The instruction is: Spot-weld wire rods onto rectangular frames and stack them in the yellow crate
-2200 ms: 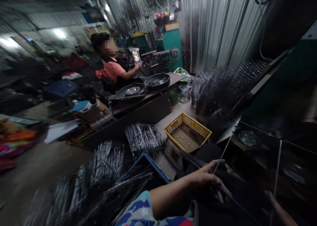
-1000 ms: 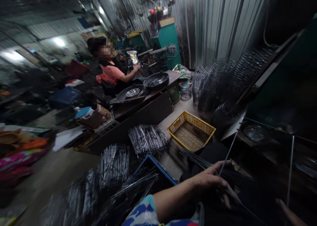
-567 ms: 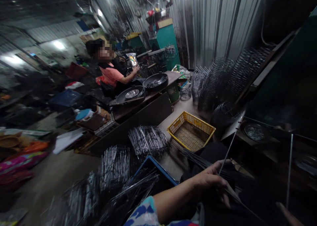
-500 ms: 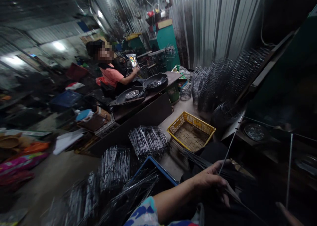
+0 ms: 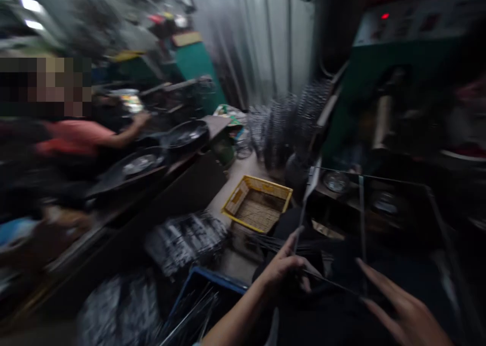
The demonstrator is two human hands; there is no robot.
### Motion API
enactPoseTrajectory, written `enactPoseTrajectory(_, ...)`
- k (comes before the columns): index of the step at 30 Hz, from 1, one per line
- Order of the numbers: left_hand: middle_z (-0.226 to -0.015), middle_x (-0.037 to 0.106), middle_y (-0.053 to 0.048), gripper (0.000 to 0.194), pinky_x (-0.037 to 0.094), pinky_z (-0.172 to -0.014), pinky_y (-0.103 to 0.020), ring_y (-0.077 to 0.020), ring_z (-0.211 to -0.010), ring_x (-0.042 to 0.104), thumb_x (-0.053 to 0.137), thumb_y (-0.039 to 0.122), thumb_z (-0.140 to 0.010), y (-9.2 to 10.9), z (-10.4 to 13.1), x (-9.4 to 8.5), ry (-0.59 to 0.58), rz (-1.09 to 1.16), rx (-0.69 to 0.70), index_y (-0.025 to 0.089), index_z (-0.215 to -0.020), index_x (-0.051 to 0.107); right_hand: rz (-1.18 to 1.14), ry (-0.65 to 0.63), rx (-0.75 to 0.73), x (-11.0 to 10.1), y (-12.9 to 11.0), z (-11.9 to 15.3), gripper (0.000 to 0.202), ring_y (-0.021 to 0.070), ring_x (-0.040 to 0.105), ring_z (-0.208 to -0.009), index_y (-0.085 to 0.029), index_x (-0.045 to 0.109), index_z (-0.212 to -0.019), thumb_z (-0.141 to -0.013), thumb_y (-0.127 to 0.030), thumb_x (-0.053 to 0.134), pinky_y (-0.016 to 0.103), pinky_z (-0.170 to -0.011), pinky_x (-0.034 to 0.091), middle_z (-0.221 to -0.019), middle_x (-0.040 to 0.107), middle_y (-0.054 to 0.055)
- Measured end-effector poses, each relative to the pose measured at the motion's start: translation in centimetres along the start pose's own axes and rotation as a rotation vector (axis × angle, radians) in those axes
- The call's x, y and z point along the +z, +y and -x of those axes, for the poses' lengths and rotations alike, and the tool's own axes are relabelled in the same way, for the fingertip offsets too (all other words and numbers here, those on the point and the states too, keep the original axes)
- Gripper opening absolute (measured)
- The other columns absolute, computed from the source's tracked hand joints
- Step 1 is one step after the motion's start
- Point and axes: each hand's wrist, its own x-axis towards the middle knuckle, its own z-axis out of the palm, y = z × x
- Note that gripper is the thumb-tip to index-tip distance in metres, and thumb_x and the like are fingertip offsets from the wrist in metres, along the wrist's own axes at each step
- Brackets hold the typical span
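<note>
A thin rectangular wire frame (image 5: 362,204) with a crossbar stands upright in front of me at the lower right. My left hand (image 5: 290,262) grips its left side near the lower corner, with the wire between thumb and fingers. At the bottom right, my right hand (image 5: 402,300) is beside the middle bar, its thumb and fingers apart on either side of the wire; whether it touches the bar is blurred. Dark cloth lies behind and below both hands.
A yellow basket (image 5: 258,204) stands ahead. A blue-rimmed bin (image 5: 218,280) with rods and wire bundles (image 5: 186,242) lie lower left. Wire racks (image 5: 269,133) are stacked behind. A person in a pink shirt (image 5: 79,136) sits left; a green machine (image 5: 349,98) stands right.
The view has swung to the right, blurring the scene. My right hand has come further into view beside the wire frame, while my left hand keeps its grip.
</note>
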Motion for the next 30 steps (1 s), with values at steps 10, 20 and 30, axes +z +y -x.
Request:
enactPoseTrajectory(10,-0.090,0.076,-0.013,0.092,0.047,-0.045,-0.021,-0.0166,-0.048,0.065,0.052,0.018,-0.089,1.5,0.0,2.8,0.157,-0.160,-0.047,0.028,-0.155,-0.012,-0.003,-0.223,0.229,-2.6,-3.2,-1.2,0.069,0.0219,0.050,-0.131,-0.031,0.036,-0.150,-0.088,-0.020,0.063,0.038,-0.109,0.045,-0.147,0.047,0.001)
enactPoseTrajectory(20,-0.088,0.076,-0.009,0.089,0.037,-0.038,-0.016,-0.0081,-0.035,0.051,0.054,0.016,-0.088,0.9,-0.3,3.6,0.218,-0.147,-0.055,0.032,-0.156,-0.001,-0.027,-0.236,0.246,-2.7,-2.9,-1.2,0.073,0.0231,0.053,-0.129,-0.037,0.031,-0.151,-0.088,-0.018,0.062,0.038,-0.102,0.050,-0.147,0.047,0.000)
enactPoseTrajectory(30,-0.089,0.077,-0.011,0.093,0.042,-0.042,-0.017,-0.0110,-0.041,0.058,0.055,0.016,-0.086,1.2,-0.5,3.5,0.149,-0.174,-0.008,0.026,-0.156,-0.007,-0.048,-0.153,0.201,-2.4,-2.9,-1.1,0.062,0.0233,0.053,-0.129,-0.030,0.044,-0.146,-0.087,-0.022,0.063,0.039,-0.107,0.045,-0.143,0.052,0.002)
